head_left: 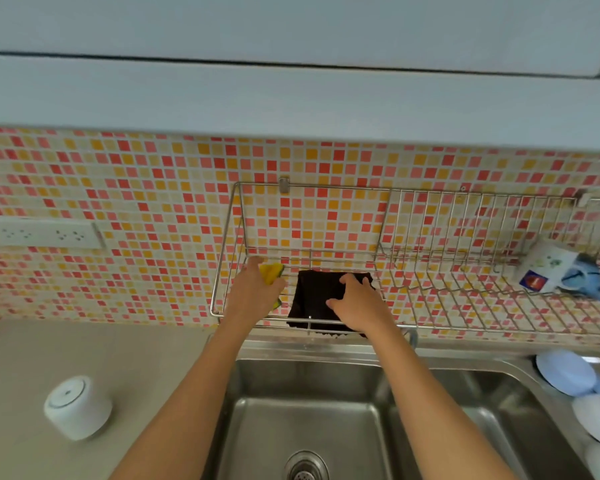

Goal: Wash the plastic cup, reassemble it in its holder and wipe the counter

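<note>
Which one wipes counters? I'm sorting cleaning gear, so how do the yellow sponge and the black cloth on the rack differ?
The yellow sponge is bright and small, mostly hidden under the left hand; the black cloth is dark, larger, spread flat, its edge hanging over the wire rack front under the right hand. Both lie on the rack.

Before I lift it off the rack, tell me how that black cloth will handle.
The black cloth will probably be floppy: it drapes over the wire rack with its edge hanging below the front rail. It looks thin, so likely light. The right hand rests flat on it; it may snag on the wires.
</note>
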The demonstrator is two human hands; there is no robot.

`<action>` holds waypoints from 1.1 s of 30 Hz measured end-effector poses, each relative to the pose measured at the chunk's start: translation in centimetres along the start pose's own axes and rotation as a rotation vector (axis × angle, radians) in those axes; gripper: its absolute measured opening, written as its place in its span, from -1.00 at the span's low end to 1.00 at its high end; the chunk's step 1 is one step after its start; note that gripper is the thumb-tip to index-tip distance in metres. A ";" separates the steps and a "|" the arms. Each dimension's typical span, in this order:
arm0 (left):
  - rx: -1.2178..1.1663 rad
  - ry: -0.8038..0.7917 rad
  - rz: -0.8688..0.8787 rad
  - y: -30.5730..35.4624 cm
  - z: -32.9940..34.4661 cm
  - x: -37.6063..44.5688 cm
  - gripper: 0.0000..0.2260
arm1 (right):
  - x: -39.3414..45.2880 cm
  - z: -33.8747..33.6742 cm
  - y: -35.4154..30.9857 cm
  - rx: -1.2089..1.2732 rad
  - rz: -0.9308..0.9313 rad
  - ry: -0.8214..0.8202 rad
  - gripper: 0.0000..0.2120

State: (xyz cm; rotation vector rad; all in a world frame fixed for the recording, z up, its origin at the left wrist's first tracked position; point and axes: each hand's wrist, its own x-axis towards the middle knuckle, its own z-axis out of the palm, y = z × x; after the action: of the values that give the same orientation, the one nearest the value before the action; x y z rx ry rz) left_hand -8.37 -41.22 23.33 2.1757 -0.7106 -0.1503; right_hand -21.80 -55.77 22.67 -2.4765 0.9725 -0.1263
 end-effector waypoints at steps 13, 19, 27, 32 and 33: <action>0.033 -0.102 -0.129 -0.7 0.6 2.4 -0.58 | -0.5 0.0 -0.3 0.025 0.020 0.030 -0.47; 0.289 0.052 0.112 -1.0 1.3 1.9 -0.67 | -0.8 -0.1 -0.3 -0.055 -0.140 0.009 -0.45; 0.317 -0.123 0.136 -1.6 0.5 2.7 -0.79 | 0.6 0.2 -0.1 -0.262 -0.153 -0.165 -0.51; 0.264 -0.140 0.254 -1.5 -0.3 1.5 -0.71 | -1.4 0.4 -0.1 -0.312 -0.278 0.163 -0.55; 0.241 -0.130 0.231 -1.4 -0.5 1.2 -0.68 | -1.7 0.3 -0.1 -0.306 -0.277 0.225 -0.55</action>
State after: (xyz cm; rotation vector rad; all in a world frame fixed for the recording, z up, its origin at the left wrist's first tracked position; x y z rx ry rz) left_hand -6.59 -40.86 22.80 2.3049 -1.0964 -0.0900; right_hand -22.95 -54.47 22.61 -2.9222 0.7759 -0.3793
